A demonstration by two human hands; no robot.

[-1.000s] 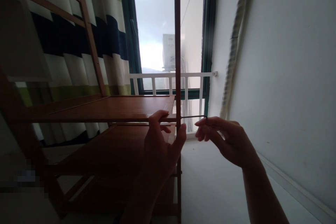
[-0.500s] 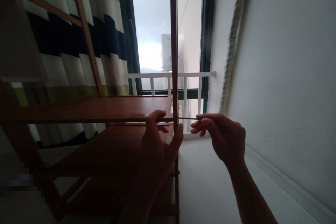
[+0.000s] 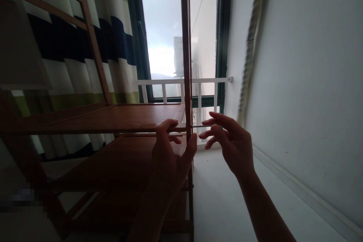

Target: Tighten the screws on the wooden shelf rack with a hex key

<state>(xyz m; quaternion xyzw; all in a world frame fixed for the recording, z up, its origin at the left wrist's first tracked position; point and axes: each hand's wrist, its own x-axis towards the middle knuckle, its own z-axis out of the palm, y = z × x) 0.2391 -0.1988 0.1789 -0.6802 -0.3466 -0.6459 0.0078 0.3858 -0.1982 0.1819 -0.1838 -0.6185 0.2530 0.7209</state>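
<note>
Wooden shelf (image 3: 119, 117), left hand (image 3: 170, 151) gripping edge

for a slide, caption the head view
Left hand grips the front post of a wooden shelf unit; right hand touches a thin rod at the post.

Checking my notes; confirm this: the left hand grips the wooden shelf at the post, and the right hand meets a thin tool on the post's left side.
Wrong side: the head view shows the thin tool on the right side of the post, at the right hand. The left hand does grip the shelf.
</note>
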